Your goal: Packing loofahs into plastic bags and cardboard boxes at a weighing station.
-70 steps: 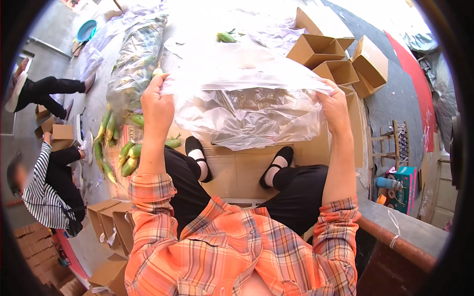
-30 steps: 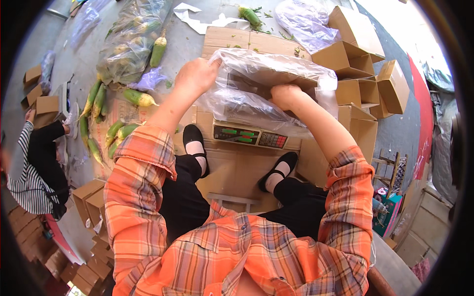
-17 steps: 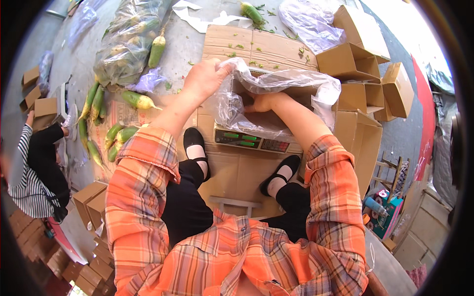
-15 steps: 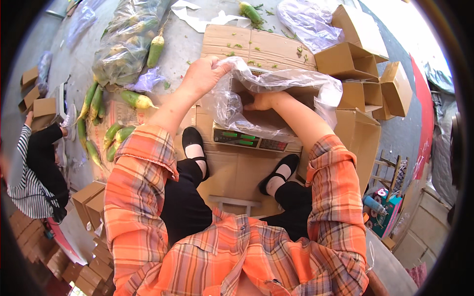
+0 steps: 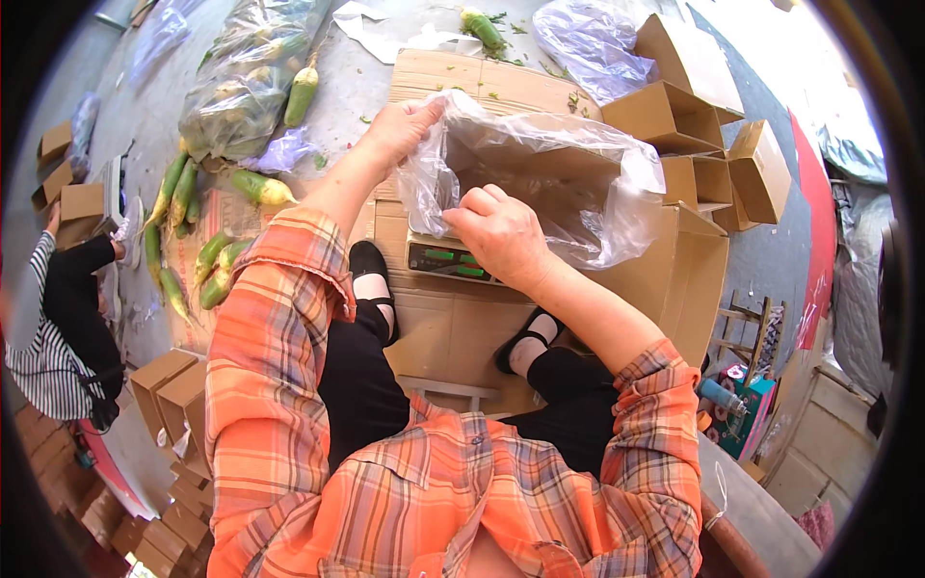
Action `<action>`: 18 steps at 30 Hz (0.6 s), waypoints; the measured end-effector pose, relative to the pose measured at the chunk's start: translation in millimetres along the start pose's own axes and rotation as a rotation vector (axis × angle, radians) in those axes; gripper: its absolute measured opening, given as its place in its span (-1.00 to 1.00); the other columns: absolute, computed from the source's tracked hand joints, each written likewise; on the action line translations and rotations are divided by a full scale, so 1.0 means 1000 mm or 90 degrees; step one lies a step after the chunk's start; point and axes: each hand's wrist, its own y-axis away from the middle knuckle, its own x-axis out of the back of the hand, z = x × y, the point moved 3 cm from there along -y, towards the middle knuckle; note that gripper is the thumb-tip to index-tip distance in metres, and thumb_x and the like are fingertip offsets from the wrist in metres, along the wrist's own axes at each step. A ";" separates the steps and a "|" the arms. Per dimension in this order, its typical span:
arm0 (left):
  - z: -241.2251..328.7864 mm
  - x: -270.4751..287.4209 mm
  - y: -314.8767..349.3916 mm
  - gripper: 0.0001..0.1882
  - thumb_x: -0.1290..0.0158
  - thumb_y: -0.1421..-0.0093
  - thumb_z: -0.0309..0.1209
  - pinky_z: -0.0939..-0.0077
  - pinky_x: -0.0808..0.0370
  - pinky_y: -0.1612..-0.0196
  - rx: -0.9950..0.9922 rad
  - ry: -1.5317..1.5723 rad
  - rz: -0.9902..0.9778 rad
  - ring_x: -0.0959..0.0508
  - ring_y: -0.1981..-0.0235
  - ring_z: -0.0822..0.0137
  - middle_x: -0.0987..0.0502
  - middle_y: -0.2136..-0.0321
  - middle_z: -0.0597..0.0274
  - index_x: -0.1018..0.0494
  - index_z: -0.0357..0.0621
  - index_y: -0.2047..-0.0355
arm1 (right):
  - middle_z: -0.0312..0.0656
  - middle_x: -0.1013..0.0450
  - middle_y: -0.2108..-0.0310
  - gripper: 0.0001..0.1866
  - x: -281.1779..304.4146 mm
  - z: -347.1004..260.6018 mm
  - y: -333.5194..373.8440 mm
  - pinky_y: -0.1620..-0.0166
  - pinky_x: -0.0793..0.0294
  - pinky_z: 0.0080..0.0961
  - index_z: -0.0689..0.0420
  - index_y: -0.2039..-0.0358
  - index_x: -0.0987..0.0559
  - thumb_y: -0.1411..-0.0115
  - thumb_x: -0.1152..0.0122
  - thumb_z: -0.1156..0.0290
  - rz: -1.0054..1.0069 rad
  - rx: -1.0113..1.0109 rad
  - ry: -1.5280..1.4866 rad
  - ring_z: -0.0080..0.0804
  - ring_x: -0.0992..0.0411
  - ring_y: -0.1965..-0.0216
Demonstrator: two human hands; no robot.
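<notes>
A clear plastic bag (image 5: 631,183) lines an open cardboard box (image 5: 540,164), its loose rim folded out over the sides. At the far left corner of the box, my left hand (image 5: 400,133) is closed on the bag's rim. My right hand (image 5: 501,236) is above the near edge, its fingers curled and pinching the bag near the front left corner. Beneath the box is a digital scale (image 5: 424,258) with a lit green display; my right hand and wrist hide part of its front. The inside of the box shows no contents.
Green radishes (image 5: 260,189) lie on the left, beside a large plastic bag of radishes (image 5: 236,116). Empty cardboard boxes (image 5: 674,120) stand at the right. Flattened cardboard (image 5: 424,313) lies under my feet. Another person in a striped top (image 5: 48,376) works at the far left.
My right hand has come out of the box to its near left edge and now pinches the bag there. My left hand still holds the rim, slightly shifted.
</notes>
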 end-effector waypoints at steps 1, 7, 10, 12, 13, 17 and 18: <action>-0.003 -0.001 -0.002 -0.64 0.01 -0.16 0.00 0.66 -0.05 0.74 0.006 0.034 0.018 -0.16 0.77 0.61 -0.26 0.73 0.51 -0.40 -0.02 0.49 | -0.31 -0.30 0.50 -0.76 0.000 0.000 0.002 0.40 -0.41 -0.51 0.05 0.40 -0.51 0.20 -0.16 0.49 0.001 -0.002 0.002 -0.38 -0.33 0.43; -0.039 0.003 -0.023 -0.61 -0.10 -0.05 -0.08 0.46 -0.41 0.40 -0.024 -0.332 0.116 -0.50 0.49 0.36 -0.52 0.51 0.19 -0.51 -0.21 0.44 | -0.39 -0.29 0.57 -0.79 0.005 -0.009 0.007 0.43 -0.37 -0.57 0.01 0.52 -0.54 0.30 -0.15 0.47 0.053 0.144 -0.025 -0.47 -0.29 0.50; -0.023 -0.002 -0.008 -0.63 -0.09 -0.05 -0.13 0.41 -0.44 0.25 -0.060 -0.591 0.154 -0.56 0.30 0.29 -0.56 0.37 0.04 -0.52 -0.24 0.38 | -0.36 -0.30 0.49 -0.85 0.006 -0.005 0.009 0.39 -0.38 -0.54 0.00 0.54 -0.51 0.24 -0.16 0.43 0.033 0.158 -0.023 -0.44 -0.29 0.44; -0.008 0.000 -0.005 -0.63 -0.08 -0.06 -0.15 0.39 -0.45 0.21 -0.052 -0.626 0.163 -0.56 0.23 0.28 -0.56 0.31 -0.01 -0.52 -0.26 0.36 | -0.35 -0.31 0.47 -0.86 0.011 -0.005 0.004 0.37 -0.39 -0.51 0.02 0.51 -0.50 0.18 -0.18 0.42 0.010 0.140 -0.051 -0.40 -0.30 0.42; -0.002 0.006 -0.005 -0.61 -0.09 -0.05 -0.15 0.37 -0.45 0.20 -0.101 -0.399 0.225 -0.56 0.28 0.25 -0.56 0.35 0.01 -0.50 -0.27 0.31 | -0.33 -0.32 0.45 -0.87 0.011 -0.006 0.002 0.34 -0.39 -0.48 0.03 0.48 -0.50 0.12 -0.19 0.40 -0.016 0.129 -0.087 -0.37 -0.31 0.39; 0.020 -0.027 0.018 -0.46 -0.12 -0.04 -0.16 0.32 -0.38 0.06 -0.199 -0.176 0.192 -0.47 0.20 0.07 -0.45 0.26 -0.06 -0.36 -0.32 0.08 | -0.27 -0.35 0.40 -0.81 0.024 -0.002 0.010 0.26 -0.38 -0.39 0.06 0.37 -0.48 0.00 -0.20 0.31 0.009 -0.011 -0.115 -0.28 -0.34 0.33; 0.018 -0.037 0.025 -0.42 -0.13 -0.04 -0.16 0.31 -0.35 0.01 -0.262 -0.274 0.180 -0.43 0.14 0.02 -0.39 0.17 -0.10 -0.32 -0.32 0.03 | -0.24 -0.37 0.36 -0.77 0.034 0.000 0.013 0.23 -0.38 -0.35 0.07 0.30 -0.46 -0.02 -0.18 0.29 -0.050 -0.085 -0.034 -0.25 -0.35 0.30</action>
